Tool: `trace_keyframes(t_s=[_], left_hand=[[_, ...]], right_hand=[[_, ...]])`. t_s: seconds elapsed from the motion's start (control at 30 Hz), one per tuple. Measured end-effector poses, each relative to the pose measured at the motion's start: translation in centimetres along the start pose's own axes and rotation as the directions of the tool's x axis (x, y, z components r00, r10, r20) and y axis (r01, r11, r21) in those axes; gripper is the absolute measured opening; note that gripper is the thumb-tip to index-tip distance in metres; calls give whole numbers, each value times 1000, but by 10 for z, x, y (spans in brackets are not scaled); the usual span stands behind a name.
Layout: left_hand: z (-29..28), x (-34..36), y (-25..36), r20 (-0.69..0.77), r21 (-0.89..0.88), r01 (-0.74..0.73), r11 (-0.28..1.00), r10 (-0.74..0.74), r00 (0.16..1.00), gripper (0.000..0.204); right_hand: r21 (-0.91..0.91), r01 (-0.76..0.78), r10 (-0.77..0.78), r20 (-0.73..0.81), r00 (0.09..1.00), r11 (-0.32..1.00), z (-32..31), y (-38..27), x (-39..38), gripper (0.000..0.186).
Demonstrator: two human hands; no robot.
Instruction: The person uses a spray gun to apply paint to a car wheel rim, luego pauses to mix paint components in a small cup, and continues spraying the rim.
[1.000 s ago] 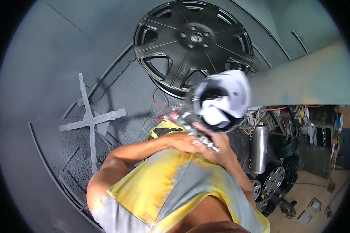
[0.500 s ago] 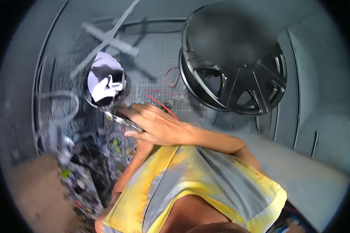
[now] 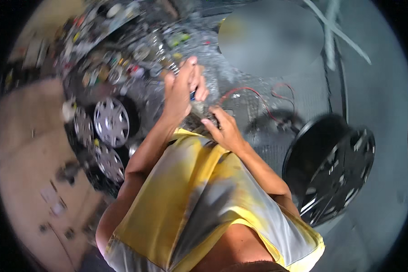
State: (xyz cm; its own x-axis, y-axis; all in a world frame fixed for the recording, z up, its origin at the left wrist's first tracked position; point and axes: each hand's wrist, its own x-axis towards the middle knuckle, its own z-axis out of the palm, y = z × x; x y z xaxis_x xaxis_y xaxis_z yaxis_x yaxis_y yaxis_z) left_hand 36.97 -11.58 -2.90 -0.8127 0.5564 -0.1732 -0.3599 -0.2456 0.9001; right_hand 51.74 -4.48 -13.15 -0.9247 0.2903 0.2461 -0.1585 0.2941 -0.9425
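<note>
Close in front of my body, both hands are near each other and partly blurred by motion. My left hand [image 3: 182, 93] is closed, its fingers curled round something mostly hidden, with a small dark blue bit showing at the palm. Just to the right and nearer to me, my right hand [image 3: 226, 129] bends its thumb and fingers round a smeared greyish thing [image 3: 198, 111] between the hands; its kind cannot be made out. A thin red hose [image 3: 247, 89] curves away to the right from beside the right hand.
A black multi-spoke wheel rim [image 3: 333, 174] stands at the right. Several silver wheel covers [image 3: 111, 121] lean at the left. Jars and small containers crowd a cluttered surface [image 3: 104, 68] at the far left. Crossed grey bars [image 3: 334, 34] are at the far right. Brown floor [image 3: 29, 122] lies left.
My view has swung left, bringing in the wheel covers and clutter; the wheel rim sits lower right. The dark container with white lining is out of view. My hands, previously overlapping, now show separately.
</note>
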Motion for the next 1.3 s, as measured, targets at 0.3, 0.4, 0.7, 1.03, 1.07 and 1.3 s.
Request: trace_keyframes(t_s=[0.3, 0.4, 0.7, 1.03, 1.07, 1.3], left_hand=[[-143, -16, 58, -311, -267, -168, 949, 80, 947, 45], [-162, -13, 76, -401, -268, -165, 949, 46, 915, 46], [-272, 56, 101, -349, -177, -115, 978, 47, 936, 45], [-449, 148, -42, -550, 574, 196, 795, 198, 811, 51], [-460, 161, -70, -590, 569, 243, 785, 184, 787, 52], [-480, 324, -274, -724, 395, 245, 885, 136, 677, 58]], right_hand=[[48, -82, 57, 391, 919, 995, 105, 12, 45, 40], [-10, -130, 124, 388, 913, 991, 127, -4, 62, 35], [-147, -277, 313, 393, 865, 949, 206, 11, 125, 33], [-733, -274, 589, 207, 781, 622, 155, 208, 138, 47], [-753, -231, 571, 225, 789, 616, 152, 235, 141, 45], [-808, -63, 461, 268, 846, 586, 165, 402, 170, 42]])
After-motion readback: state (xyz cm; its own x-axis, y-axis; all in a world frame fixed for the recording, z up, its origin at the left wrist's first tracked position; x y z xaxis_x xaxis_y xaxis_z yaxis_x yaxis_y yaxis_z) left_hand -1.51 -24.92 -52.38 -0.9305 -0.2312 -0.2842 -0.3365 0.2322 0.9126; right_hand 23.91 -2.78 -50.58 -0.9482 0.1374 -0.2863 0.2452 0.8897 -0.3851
